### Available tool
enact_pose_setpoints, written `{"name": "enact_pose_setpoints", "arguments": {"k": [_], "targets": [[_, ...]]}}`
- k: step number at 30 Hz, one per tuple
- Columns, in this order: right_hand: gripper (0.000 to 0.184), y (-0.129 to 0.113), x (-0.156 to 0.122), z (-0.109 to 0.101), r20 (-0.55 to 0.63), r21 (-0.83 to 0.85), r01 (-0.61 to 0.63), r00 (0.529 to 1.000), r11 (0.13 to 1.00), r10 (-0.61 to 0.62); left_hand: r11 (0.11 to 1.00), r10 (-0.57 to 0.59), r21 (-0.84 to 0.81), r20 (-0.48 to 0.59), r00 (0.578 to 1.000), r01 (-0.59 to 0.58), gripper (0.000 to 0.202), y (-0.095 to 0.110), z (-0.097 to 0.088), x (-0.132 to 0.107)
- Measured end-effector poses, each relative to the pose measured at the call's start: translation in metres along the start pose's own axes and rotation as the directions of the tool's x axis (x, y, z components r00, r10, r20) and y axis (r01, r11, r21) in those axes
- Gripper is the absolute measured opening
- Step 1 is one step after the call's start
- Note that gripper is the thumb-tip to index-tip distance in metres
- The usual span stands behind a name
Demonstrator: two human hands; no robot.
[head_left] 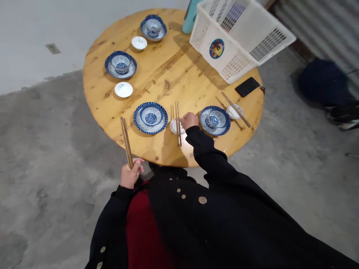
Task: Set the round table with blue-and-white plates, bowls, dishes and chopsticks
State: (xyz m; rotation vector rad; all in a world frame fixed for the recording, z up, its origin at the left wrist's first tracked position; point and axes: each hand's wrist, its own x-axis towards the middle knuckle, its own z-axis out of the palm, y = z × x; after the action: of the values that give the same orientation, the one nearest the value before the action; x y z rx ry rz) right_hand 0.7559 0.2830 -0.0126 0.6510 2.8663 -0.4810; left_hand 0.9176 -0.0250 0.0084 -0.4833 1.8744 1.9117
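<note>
Low at the table's near edge, my left hand is closed around several wooden chopsticks that point up and away from me. My right hand reaches over the table, its fingers pinched at a pair of chopsticks lying across a small white dish. The fingertips partly hide that dish. Left of it sits a blue-patterned plate with a bowl on top. Just right of my hand is another patterned plate bearing a glassy bowl.
Chopsticks rest across a white dish at the right. Farther left are two more plate-and-bowl sets with white dishes. A white plastic basket, a phone and a teal bottle stand behind.
</note>
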Motion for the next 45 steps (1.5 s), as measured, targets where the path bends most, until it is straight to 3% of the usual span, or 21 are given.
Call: {"name": "enact_pose_setpoints", "arguments": {"k": [5, 12, 27, 31, 33, 36, 39, 42, 45], "targets": [[0.030, -0.006, -0.021, 0.005, -0.029, -0.017, -0.086, 0.996, 0.996, 0.086, 0.999, 0.011, 0.037, 0.017, 1.000, -0.012, 0.040, 0.010, -0.017, 0.011], [0.024, -0.006, -0.030, 0.015, -0.010, 0.049, -0.160, 0.987, 0.986, 0.161, 0.994, 0.041, 0.094, 0.061, 0.997, -0.046, 0.039, 0.015, -0.024, 0.021], [0.024, -0.008, -0.035, 0.020, -0.007, 0.070, -0.153, 0.988, 0.986, 0.154, 0.995, 0.014, 0.100, 0.079, 0.997, -0.022, 0.043, 0.019, -0.026, 0.027], [0.028, -0.009, -0.046, 0.007, -0.093, 0.089, -0.113, 0.988, 0.990, 0.121, 0.994, 0.026, 0.105, 0.118, 0.993, -0.038, 0.043, 0.020, -0.027, 0.023], [0.029, -0.016, -0.055, -0.001, -0.155, 0.184, -0.047, 0.985, 0.982, 0.076, 0.995, 0.017, 0.090, 0.165, 0.986, -0.033, 0.044, 0.023, -0.027, 0.020], [0.032, -0.041, -0.073, -0.015, -0.163, 0.486, 0.125, 0.985, 0.865, -0.051, 0.997, 0.018, 0.068, 0.246, 0.969, -0.036, 0.049, 0.030, -0.028, 0.015], [0.037, -0.081, -0.100, -0.028, -0.077, 0.783, 0.225, 0.960, 0.580, -0.269, 0.997, 0.039, 0.055, 0.315, 0.948, -0.059, 0.052, 0.033, -0.031, 0.010], [0.040, -0.123, -0.129, -0.037, -0.008, 0.910, 0.213, 0.867, 0.356, -0.499, 0.995, 0.058, 0.054, 0.356, 0.933, -0.083, 0.054, 0.033, -0.035, 0.008], [0.042, -0.152, -0.150, -0.038, 0.044, 0.943, 0.187, 0.749, 0.275, -0.661, 0.990, 0.082, 0.075, 0.371, 0.925, -0.118, 0.058, 0.031, -0.039, 0.006]]}}
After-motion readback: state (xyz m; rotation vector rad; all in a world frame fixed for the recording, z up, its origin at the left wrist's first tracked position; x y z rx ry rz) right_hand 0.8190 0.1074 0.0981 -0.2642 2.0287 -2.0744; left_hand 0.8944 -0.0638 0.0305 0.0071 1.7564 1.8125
